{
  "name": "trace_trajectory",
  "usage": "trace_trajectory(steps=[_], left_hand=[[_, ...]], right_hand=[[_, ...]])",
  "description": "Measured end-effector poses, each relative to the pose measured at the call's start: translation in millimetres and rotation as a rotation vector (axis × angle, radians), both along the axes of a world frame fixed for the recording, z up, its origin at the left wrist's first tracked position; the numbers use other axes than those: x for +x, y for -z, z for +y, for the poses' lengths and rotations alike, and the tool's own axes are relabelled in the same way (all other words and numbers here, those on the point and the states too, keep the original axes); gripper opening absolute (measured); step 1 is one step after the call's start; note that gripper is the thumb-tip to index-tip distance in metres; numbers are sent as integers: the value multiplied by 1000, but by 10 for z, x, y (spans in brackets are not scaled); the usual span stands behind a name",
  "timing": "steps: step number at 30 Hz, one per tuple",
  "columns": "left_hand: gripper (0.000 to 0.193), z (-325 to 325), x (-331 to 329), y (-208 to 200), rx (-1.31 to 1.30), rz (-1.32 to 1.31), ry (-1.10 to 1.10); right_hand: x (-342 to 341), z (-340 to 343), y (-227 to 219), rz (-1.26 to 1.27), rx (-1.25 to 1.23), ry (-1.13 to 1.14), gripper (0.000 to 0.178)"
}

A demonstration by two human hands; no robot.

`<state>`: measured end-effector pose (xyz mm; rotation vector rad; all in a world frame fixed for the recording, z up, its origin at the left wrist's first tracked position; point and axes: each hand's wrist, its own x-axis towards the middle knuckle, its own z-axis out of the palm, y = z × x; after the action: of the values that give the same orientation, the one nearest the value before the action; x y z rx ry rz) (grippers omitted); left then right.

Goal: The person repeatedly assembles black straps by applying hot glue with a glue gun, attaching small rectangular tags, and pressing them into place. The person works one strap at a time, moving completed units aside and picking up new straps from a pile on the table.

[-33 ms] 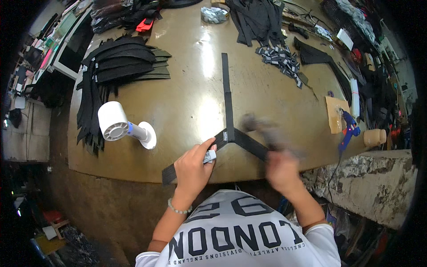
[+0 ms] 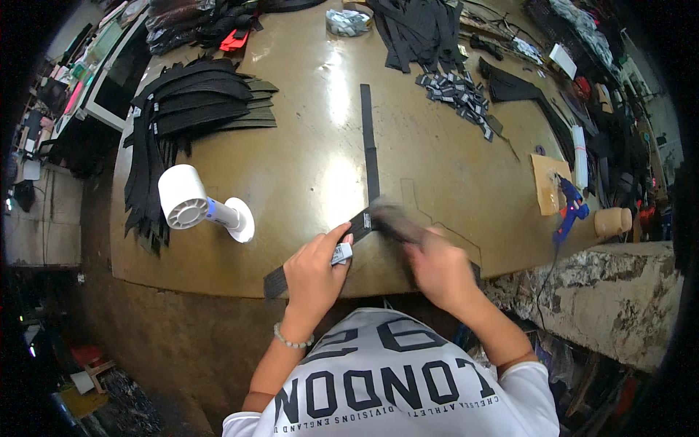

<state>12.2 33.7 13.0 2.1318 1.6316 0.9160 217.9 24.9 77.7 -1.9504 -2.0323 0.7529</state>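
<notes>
A black Y-shaped strap piece (image 2: pixel 370 171) lies flat on the table, its long stem pointing away from me. My left hand (image 2: pixel 314 268) rests on the strap's left arm, fingers bent, pinching a small whitish-grey label (image 2: pixel 341 253). Another small label (image 2: pixel 366 220) sits on the strap close to the joint. My right hand (image 2: pixel 445 271) is wrapped round a hammer (image 2: pixel 397 223), which is smeared by motion. The hammer's head is over the joint; whether it touches cannot be made out. Hammer and right hand cover most of the strap's right arm.
A white handheld fan (image 2: pixel 186 197) stands left. Behind it are stacked black strips (image 2: pixel 196 98). Loose labels (image 2: pixel 459 98) and black pieces (image 2: pixel 419 33) lie at the back, near a label-filled tub (image 2: pixel 348 23). A blue glue gun (image 2: pixel 571 207) and tape roll (image 2: pixel 613 223) are right.
My right hand has swung the hammer left and in, from above the strap's right arm to the joint. My left hand and the strap stay in place.
</notes>
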Motion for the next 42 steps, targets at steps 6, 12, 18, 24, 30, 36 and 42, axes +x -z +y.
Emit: trace_trajectory(steps=[6,12,18,24,30,36,42], left_hand=[[22,5,-3,24,20,-7,-4],[28,18,13,-61,-19,58,20],[33,62,25,-131,-62,194,122],[28,31,60,-342,-107,-291,235],[27,-162,519,-320,-728,-1328,39],[20,-178,240,-342,-515,-954,257],[33,41,221,-467,-264,-494,49]], right_hand=[[-10,-153,16,305,394,7,21],[60,-271,145,60,-68,185,29],[931,-265,496,-79,528,361,34],[944,10,217,-76,634,366,25],[-10,239,270,1299,-236,-107,32],[51,368,299,938,-361,24,25],[80,189,239,941,-370,34,25]])
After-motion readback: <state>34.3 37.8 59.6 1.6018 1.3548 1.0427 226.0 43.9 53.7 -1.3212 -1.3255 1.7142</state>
